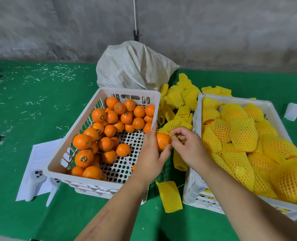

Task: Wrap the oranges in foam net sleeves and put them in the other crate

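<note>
Round bare orange (163, 141), no clear long axis, small dark navel spot facing the camera, held over the gap between the two white plastic crates. Gripped in the left hand (150, 154), fingers curled round its near side, forearm reaching up from below. Right hand (187, 145) pinching a stretched yellow foam net sleeve (177, 136) at the fruit's right edge. Loose oranges in the left crate (78, 178), sleeved ones in the right crate (197, 108).
</note>
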